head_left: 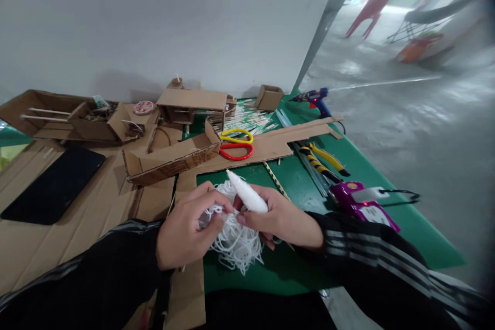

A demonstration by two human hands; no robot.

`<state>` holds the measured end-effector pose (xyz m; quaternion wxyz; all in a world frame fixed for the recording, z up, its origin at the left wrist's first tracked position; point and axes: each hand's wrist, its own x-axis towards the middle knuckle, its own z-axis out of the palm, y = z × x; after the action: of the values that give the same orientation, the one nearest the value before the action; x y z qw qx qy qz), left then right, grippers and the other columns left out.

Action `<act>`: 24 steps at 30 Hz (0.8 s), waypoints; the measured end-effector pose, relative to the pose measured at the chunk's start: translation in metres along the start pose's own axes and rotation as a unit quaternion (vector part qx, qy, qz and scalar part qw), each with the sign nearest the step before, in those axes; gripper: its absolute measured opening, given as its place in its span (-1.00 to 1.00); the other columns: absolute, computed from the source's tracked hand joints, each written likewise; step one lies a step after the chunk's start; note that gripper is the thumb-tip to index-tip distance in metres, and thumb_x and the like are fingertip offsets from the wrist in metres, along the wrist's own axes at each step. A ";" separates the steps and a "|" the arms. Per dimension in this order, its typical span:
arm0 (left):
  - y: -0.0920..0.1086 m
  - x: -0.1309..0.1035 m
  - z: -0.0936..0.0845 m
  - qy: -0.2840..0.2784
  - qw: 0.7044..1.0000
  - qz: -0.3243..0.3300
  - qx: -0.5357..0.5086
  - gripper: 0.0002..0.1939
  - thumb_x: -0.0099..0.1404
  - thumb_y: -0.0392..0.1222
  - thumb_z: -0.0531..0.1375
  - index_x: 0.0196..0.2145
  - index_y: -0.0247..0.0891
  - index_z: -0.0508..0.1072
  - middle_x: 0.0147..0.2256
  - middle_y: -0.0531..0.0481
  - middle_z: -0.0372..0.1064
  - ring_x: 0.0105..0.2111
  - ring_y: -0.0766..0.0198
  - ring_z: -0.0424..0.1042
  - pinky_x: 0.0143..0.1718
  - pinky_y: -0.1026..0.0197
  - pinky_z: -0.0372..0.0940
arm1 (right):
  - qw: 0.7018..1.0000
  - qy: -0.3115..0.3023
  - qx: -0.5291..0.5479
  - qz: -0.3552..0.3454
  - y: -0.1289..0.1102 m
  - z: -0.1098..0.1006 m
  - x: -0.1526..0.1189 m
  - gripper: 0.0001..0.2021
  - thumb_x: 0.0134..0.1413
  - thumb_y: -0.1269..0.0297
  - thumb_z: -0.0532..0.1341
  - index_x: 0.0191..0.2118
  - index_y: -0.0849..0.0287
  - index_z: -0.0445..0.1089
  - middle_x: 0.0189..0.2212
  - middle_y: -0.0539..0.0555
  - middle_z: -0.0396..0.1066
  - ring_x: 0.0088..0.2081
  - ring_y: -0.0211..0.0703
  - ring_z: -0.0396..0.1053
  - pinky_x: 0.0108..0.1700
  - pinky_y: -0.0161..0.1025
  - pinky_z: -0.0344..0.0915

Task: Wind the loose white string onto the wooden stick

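Right now the left hand (185,234) pinches strands of the loose white string (234,245) heaped on the green tabletop (301,185), while the right hand (282,219) grips the wound spindle (247,196). Likely trouble: the tangled heap could knot if pulled fast, or snag the pencil (275,179) nearby.

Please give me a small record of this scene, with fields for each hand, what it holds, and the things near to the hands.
left hand: pinches loose white string
right hand: holds white spool, tip pointing away
surface: green mat with cardboard sheets
behind the hands: scissors with yellow and red handles
right side: purple glue gun, yellow-black pliers
far right edge: blue glue gun
left side: black tablet
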<state>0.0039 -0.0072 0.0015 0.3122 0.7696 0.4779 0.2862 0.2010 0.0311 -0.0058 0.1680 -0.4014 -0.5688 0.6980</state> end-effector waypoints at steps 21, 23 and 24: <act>-0.016 -0.010 0.008 0.055 0.950 0.264 0.155 -0.89 0.16 -0.32 0.20 -0.34 -0.15 0.42 -0.33 -0.01 0.55 -0.31 0.15 0.32 -0.20 0.08 0.20 | 0.997 0.038 0.068 -0.028 0.005 -0.005 0.003 -0.72 -0.04 0.17 0.32 -0.36 0.18 0.23 -0.73 -0.21 0.13 -0.74 -0.43 0.07 -0.76 -0.48 0.15; -0.017 -0.009 0.010 0.038 0.960 0.249 0.122 -0.88 0.15 -0.35 0.19 -0.34 -0.16 0.39 -0.32 -0.01 0.55 -0.30 0.16 0.34 -0.20 0.10 0.21 | 0.997 0.043 0.059 -0.031 0.005 -0.005 0.003 -0.71 -0.05 0.16 0.34 -0.35 0.18 0.23 -0.70 -0.20 0.14 -0.73 -0.43 0.09 -0.75 -0.47 0.15; -0.017 -0.009 0.011 0.036 0.966 0.232 0.106 -0.87 0.15 -0.36 0.18 -0.35 -0.16 0.37 -0.31 0.00 0.55 -0.29 0.17 0.35 -0.21 0.11 0.22 | 0.997 0.048 0.053 -0.035 0.005 -0.005 0.003 -0.71 -0.05 0.16 0.34 -0.34 0.17 0.24 -0.69 -0.20 0.15 -0.73 -0.43 0.10 -0.75 -0.47 0.16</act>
<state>-0.0008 -0.0119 -0.0200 0.1367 0.8773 0.3249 0.3258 0.2047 0.0350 -0.0115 0.2403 -0.4046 -0.5357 0.7011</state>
